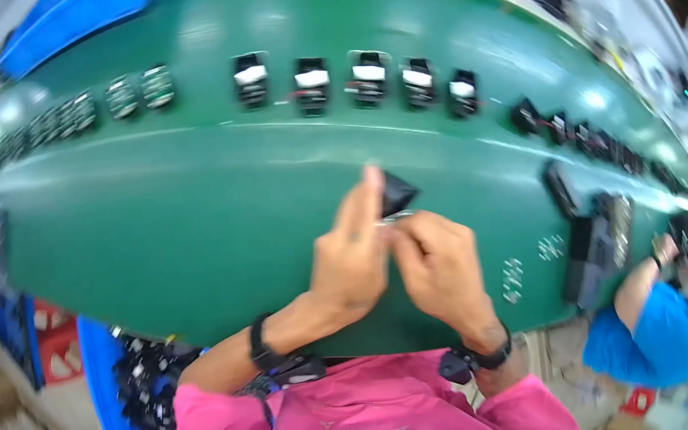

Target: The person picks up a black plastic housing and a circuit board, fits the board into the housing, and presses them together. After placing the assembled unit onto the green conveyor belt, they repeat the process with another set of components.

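Over the green table point(211, 227) I hold a small black angular part point(397, 192) in front of me. My left hand point(350, 263) is closed on it, with the fingers stretched along its left side. Just below, my right hand point(442, 267) is closed in a pinch at the part's near edge. A thin shiny sliver shows at its fingertips, too small and blurred to name. The fingers partly cover the black part, so its exact kind is hidden.
Black devices with white patches point(368, 76) stand in a row beyond my hands. Green circuit boards point(157, 87) line the far left. Small pale pieces point(512, 278) and a black case point(585, 262) lie at right. A blue bin point(100, 380) holds black parts. A co-worker in blue point(665, 335) sits right.
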{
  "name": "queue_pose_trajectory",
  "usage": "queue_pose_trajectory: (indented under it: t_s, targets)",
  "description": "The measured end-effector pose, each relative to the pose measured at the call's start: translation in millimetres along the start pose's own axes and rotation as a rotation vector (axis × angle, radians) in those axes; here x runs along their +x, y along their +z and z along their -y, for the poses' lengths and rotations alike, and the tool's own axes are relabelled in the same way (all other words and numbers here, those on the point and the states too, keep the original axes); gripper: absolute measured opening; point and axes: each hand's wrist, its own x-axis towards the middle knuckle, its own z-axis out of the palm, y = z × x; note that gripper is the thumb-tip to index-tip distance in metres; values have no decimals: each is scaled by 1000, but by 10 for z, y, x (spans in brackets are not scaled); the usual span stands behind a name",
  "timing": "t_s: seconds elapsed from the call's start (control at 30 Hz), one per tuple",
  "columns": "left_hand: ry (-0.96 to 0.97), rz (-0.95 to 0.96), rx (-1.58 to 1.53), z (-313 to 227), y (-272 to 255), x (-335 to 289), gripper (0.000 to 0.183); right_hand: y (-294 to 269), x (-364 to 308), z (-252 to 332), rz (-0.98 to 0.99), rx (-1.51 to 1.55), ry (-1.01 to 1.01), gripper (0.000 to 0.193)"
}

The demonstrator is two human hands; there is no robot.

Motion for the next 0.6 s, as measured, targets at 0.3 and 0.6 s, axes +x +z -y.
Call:
queue_pose_trajectory:
  t_s: [0.3,0.6]
  targets:
    - [-331,130,-543,-61,-192,282,66,66,98,-120,-190,211,346,18]
    - [-121,198,-496,95,-278,415,71,45,173,-236,-161,572,306,17]
